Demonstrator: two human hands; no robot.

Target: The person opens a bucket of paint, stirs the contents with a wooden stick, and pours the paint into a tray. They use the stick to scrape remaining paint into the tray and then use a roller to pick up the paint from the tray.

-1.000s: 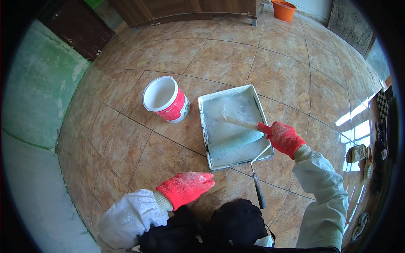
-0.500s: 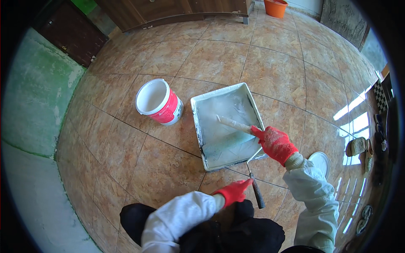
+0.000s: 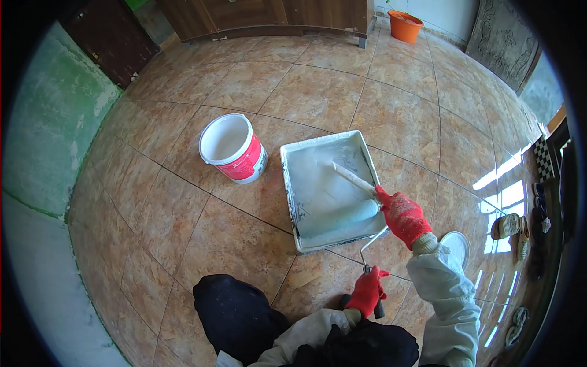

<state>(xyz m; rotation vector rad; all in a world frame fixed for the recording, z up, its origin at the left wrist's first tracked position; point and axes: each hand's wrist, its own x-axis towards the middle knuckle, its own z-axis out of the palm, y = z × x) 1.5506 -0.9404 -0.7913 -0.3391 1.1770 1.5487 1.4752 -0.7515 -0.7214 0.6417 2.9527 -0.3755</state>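
Observation:
A paint tray [image 3: 286, 177] holds whitish liquid and a pale-blue roller [image 3: 333, 220]. My right hand [image 3: 400, 217] is closed on a pale stick [image 3: 351, 176], whose far end is in the tray. Below the tray, my left hand [image 3: 367, 290] is closed around the dark handle of the roller [image 3: 379, 311], partly hiding it. A white paint bucket with a red label [image 3: 237, 164] stands left of the tray, and a round white lid [image 3: 457, 244] lies to the right, beside my right forearm.
A peeling green wall [image 3: 55, 134] runs along the left. A wooden cabinet [image 3: 263, 15] and an orange bucket [image 3: 403, 27] stand at the back, near a dark door [image 3: 107, 43]. Footwear [image 3: 507, 226] lies along the right. My dark-clad knees [image 3: 232, 312] are at the bottom.
My left hand has moved rightward onto the roller's handle and closed. My right hand, with the stick, has moved slightly downward in the picture. My knees have shifted.

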